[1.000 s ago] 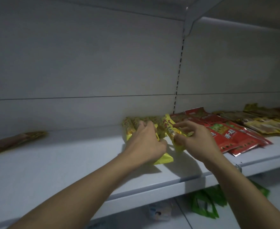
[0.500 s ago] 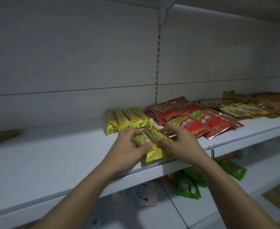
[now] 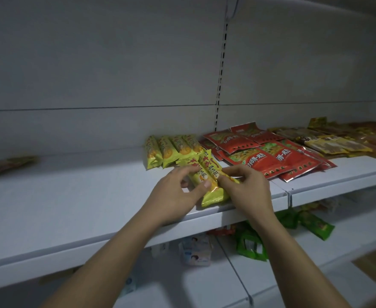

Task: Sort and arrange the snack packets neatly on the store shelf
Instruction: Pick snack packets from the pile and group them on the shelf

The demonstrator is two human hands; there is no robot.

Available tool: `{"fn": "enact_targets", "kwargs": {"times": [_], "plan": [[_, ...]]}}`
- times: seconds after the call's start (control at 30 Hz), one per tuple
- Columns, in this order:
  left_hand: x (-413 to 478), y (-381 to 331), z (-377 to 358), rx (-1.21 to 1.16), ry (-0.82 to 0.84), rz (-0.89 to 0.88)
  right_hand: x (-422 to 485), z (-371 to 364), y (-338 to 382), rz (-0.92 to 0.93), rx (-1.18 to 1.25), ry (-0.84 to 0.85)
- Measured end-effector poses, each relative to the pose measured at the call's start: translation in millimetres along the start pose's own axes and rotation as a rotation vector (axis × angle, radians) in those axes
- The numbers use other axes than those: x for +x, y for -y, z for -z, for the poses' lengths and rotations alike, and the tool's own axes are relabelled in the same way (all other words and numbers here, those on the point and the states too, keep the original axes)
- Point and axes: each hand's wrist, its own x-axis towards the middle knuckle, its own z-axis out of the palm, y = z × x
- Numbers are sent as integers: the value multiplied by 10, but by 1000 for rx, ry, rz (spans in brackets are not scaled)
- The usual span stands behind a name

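Head camera, looking forward and down at a white store shelf (image 3: 71,207) in dim light. Two bare forearms reach in from the bottom of the frame and meet near the shelf's front edge.

Between the hands lies a pair of yellow packets (image 3: 211,174), side by side and touching, angled toward the back right, with their near ends just short of the front lip. They appear to be held together so that they can be squared up and set down as one unit, in line with the row of yellow packets (image 3: 171,150) that stands close behind them against the back wall.

The left hand (image 3: 176,196) grips the pair from the left: its thumb (image 3: 205,185) presses on top of the nearer packet, and its fingers curl over the far side. The right hand (image 3: 249,190) pinches the right edge, its fingertips (image 3: 231,173) bent in close and only slightly parted.

Just right of the pair, red packets (image 3: 271,156) lie flat and overlapping. Brown and yellow packets (image 3: 338,143) spread further right. A lone packet (image 3: 9,163) sits far left, well apart, blurred. A slotted upright (image 3: 221,74) runs up the back wall. On the lower shelf (image 3: 204,285), green packets (image 3: 251,245) lie loose.

Judging by this, sorting is partly done.
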Motion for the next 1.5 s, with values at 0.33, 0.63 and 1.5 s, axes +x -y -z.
{"fn": "enact_targets", "kwargs": {"times": [0.33, 0.63, 1.5], "plan": [[98, -54, 65, -96, 122, 90, 117, 86, 70, -61, -1, 73], [127, 57, 434, -157, 71, 61, -5, 142, 603, 208, -155, 52], [-2328, 2049, 4296, 759, -466, 485, -1588, -3940, 3125, 795, -424, 738]]}}
